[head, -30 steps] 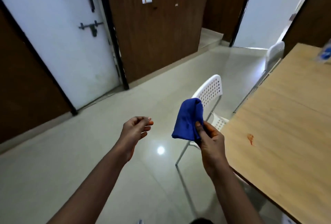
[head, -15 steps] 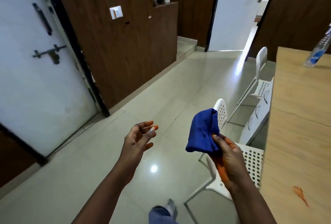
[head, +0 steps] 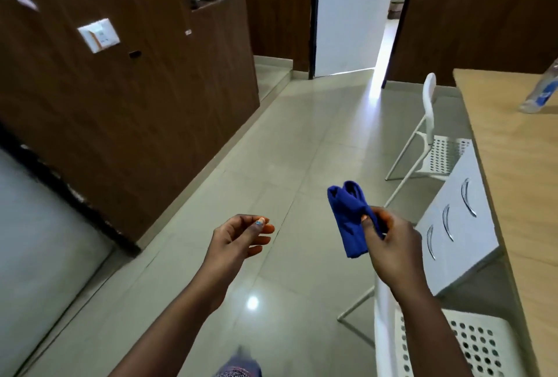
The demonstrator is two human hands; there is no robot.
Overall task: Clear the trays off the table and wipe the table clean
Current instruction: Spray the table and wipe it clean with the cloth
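Observation:
My right hand (head: 389, 250) grips a folded blue cloth (head: 350, 219) in front of me, above the floor and left of the table. My left hand (head: 238, 241) hovers beside it with loosely curled fingers and holds nothing. The light wooden table (head: 519, 171) runs along the right edge of the view. No tray shows on the part of the table in view.
A plastic water bottle (head: 542, 91) lies on the far part of the table. Two white perforated chairs (head: 434, 147) (head: 447, 343) and a white drawer unit (head: 456, 225) stand along the table's left side. Tiled floor stretches ahead towards a white door (head: 350, 11).
The view has swung right and forward along the table. The orange stain on the table has left the view. Both hands keep their pose, the cloth still in my right.

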